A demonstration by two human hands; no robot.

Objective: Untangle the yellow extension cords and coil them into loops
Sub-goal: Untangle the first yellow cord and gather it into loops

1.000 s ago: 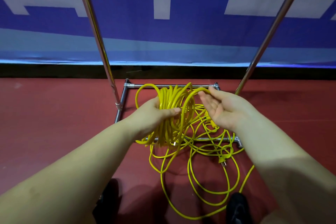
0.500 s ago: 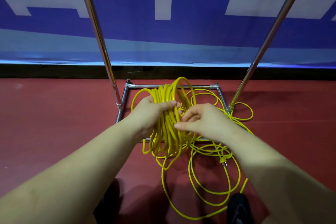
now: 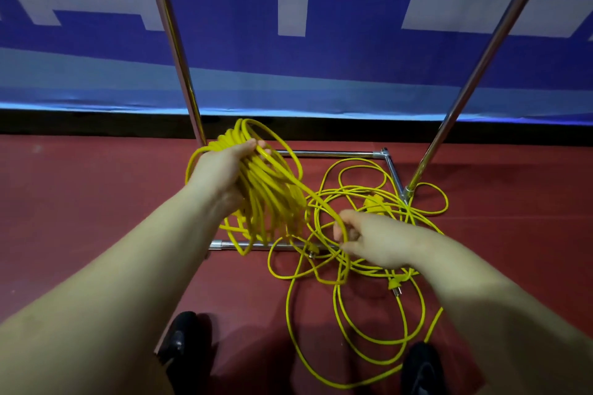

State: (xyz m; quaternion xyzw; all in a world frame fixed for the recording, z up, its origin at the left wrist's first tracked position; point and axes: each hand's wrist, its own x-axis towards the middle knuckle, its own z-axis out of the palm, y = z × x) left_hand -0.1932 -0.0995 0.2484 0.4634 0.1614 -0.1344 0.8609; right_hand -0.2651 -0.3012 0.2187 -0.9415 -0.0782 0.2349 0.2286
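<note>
Item 1, left hand (image 3: 221, 170): raised over the red floor (image 3: 80, 218), fingers wrapped round a bundle of coiled cord (image 3: 266, 199); the loops pass under the fingers and hang below the palm, their low ends dangling just past the near bar of a chrome rack base (image 3: 324, 154).

Item 2, running strand (image 3: 324, 205): one length of yellow cord leading from the top of the bundle, beside the left fingertips, down to the right fingers.

Item 3, right hand (image 3: 378, 240): lower, fingers curled round that strand, thumb beneath; whether it is a firm pinch or a loose guide cannot be told.

Item 4, loose cord (image 3: 353, 308): tangled loops on the floor under and beyond the right fingers, crossing the rack base; a yellow plug (image 3: 396, 284) lies just below the right wrist, a yellow socket end (image 3: 373, 202) just above the knuckles.

Item 5, two black shoes (image 3: 179, 340), near edge.

Handling note, judged: the next loop is being drawn. Let the strand slide through the right fingers, lift it clear of the crossings before bringing it over, match each new loop to the size of those held, lay it beside the left fingertips without twist, and free any snag at the bar first.

Markings: large white shapes on the blue banner (image 3: 321, 58) behind, cropped; nothing legible, no brand visible on the cord
</note>
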